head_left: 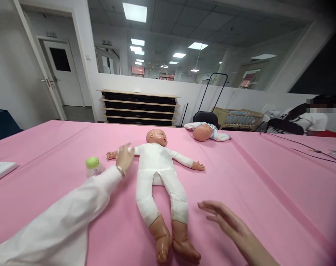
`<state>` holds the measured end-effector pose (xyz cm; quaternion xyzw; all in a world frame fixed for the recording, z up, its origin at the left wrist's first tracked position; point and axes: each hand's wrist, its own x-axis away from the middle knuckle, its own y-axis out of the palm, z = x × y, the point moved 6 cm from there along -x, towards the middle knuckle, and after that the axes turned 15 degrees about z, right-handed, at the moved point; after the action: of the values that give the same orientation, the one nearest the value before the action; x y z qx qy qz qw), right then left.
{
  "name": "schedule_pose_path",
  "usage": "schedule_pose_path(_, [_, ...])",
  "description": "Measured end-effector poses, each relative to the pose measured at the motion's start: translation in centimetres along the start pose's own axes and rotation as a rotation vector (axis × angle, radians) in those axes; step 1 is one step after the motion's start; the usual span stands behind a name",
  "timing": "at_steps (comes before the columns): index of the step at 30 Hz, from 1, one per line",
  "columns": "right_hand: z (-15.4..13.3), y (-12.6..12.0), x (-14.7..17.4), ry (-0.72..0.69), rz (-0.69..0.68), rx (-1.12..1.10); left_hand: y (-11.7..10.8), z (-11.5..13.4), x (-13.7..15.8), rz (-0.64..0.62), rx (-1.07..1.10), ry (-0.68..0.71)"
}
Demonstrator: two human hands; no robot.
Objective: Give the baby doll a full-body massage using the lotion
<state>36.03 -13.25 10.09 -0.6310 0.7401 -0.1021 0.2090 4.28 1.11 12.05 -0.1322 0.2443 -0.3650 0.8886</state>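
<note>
A baby doll (157, 159) with a white cloth body lies on its back on the pink-covered table (240, 177). Its arms are spread and its bare feet point toward me. My left hand (125, 159), with a bracelet at the wrist, is over the doll's arm on the left side. Motion blurs its fingers, so I cannot tell whether it grips the arm. Beside that wrist stands a small clear jar with a green lid (92, 162). My right hand (226, 218) is apart from the doll, right of its lower legs, fingers stretched out and holding nothing.
A second doll (203, 132) lies at the table's far edge. A white flat object (2, 170) is at the left edge, and dark cables (303, 146) run across the right. Behind stand a black chair (206, 118) and stacked boards (140, 107). A person (309, 116) is at far right.
</note>
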Motion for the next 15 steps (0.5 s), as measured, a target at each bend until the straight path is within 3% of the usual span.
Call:
schedule_pose_path(1, [0.1,-0.2,-1.4,0.057,-0.012,-0.048,-0.4,1.0,3.0,-0.115,0.034,0.132])
schedule_pose_path(3, [0.8,0.8,-4.3,0.196,-0.081,-0.19,-1.4,3.0,10.6,-0.327,-0.015,0.63])
schedule_pose_path(5, [2.4,3.1,-7.2,0.401,-0.152,-0.405,-2.8,2.6,16.9,-0.296,-0.085,0.912])
schedule_pose_path(7, [4.3,5.6,-9.8,0.653,-0.144,-0.581,-3.8,1.5,21.3,-0.154,-0.133,1.142])
schedule_pose_path(9, [5.7,8.0,-12.2,0.803,-0.135,-0.671,-3.8,-0.1,23.2,-0.052,-0.251,1.207])
schedule_pose_path(11, [6.1,9.9,-14.5,0.845,-0.165,-0.74,-3.7,-1.4,23.5,-0.024,-0.323,1.203])
schedule_pose_path(15, [7.0,10.4,-18.8,0.698,-0.056,-0.736,-4.9,-2.9,22.7,-0.088,-0.271,1.118])
